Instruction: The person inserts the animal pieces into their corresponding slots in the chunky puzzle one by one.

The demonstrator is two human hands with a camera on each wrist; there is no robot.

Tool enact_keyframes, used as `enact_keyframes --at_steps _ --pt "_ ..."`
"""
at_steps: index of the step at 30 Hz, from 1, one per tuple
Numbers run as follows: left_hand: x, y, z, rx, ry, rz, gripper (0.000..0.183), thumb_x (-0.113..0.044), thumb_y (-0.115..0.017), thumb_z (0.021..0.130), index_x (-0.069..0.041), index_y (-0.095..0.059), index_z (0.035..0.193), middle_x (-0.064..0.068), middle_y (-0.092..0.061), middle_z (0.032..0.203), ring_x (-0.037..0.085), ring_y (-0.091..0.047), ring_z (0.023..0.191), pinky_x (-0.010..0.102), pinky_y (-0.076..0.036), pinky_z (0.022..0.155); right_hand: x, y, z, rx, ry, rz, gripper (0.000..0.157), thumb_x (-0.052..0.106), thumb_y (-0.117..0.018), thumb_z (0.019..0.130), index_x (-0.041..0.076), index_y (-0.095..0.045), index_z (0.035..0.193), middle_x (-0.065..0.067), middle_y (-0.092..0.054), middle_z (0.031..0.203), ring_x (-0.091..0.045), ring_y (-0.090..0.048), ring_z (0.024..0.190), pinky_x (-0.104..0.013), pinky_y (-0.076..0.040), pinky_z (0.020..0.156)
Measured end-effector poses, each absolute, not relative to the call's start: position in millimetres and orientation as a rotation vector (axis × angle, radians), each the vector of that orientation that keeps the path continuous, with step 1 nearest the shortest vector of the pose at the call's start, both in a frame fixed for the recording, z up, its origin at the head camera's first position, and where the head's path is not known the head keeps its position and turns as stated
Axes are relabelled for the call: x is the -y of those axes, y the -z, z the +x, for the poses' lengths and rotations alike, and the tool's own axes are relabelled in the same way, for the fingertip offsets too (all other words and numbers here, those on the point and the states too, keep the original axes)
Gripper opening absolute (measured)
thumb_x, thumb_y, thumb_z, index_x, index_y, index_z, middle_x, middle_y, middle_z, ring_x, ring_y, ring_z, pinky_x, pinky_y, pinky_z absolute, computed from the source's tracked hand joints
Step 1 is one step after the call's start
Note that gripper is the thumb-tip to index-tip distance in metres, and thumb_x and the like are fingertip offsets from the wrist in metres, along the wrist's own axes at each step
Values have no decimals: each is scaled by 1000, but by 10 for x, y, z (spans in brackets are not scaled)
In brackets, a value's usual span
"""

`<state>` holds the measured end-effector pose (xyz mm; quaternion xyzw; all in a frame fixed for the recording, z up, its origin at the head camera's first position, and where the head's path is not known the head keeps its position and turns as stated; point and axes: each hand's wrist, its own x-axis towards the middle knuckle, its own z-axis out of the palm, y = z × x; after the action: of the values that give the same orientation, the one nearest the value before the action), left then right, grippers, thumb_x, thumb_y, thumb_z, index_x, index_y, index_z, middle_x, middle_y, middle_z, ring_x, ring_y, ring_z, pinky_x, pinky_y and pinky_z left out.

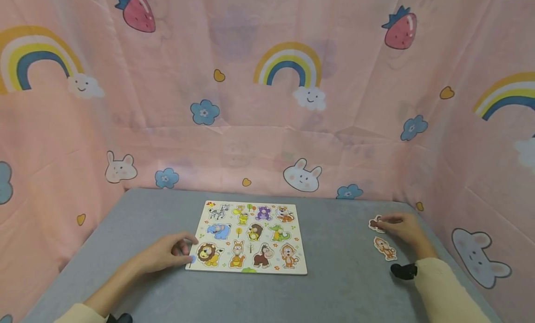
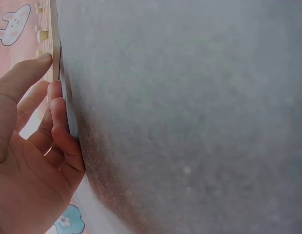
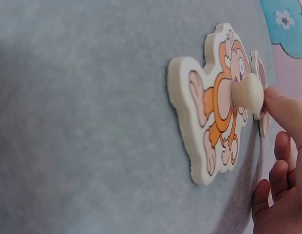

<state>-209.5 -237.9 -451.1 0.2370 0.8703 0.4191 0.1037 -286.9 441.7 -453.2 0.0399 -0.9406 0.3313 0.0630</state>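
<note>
A puzzle board (image 1: 244, 244) printed with several colourful animals lies on the table. At its left edge rests my left hand (image 1: 169, 253); the left wrist view shows the thumb on top of the board's edge (image 2: 55, 44) and curled fingers against its side. Far to the right, my right hand (image 1: 403, 227) pinches a brown animal puzzle piece (image 1: 373, 223), its fingertips covering part of it. Just nearer lies a monkey puzzle piece (image 1: 385, 248), flat on the table; in the right wrist view its pale round knob (image 3: 248, 92) stands up. Whether the brown piece is lifted, I cannot tell.
The grey table (image 1: 334, 286) has a pink patterned cloth (image 1: 267, 141) hanging behind it and at both sides. A wide stretch of table separates the board from the two pieces. A black strap end (image 1: 403, 271) hangs by the right wrist.
</note>
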Motion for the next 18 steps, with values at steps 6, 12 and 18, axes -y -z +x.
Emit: enact_keyframes --at_steps 6,12,18 --pt "2377 4497 -2091 -2569 -1231 702 37 -14 -78 90 -3 -62 121 2 -56 87 13 -52 68 26 -43 61 -4396 4545 -2863 2827 -1002 134 29 21 -77 93 -7 -74 102 -16 -70 99 -23 -60 88 -33 -48 70" --pt "2381 4503 -2094 -2569 -1233 698 37 -14 -78 90 -3 -62 121 2 -56 87 13 -53 69 26 -43 62 -4391 4528 -2874 2848 -1016 115 36 27 -75 95 -7 -73 108 -19 -68 105 -28 -59 95 -40 -48 75" --pt "2376 4510 -2093 -2566 -1235 699 38 -15 -78 90 -3 -61 122 2 -56 87 13 -53 69 26 -43 61 -4362 4515 -2863 2847 -1036 98 40 31 -74 96 -7 -73 110 -22 -65 113 -28 -56 96 -37 -47 73"
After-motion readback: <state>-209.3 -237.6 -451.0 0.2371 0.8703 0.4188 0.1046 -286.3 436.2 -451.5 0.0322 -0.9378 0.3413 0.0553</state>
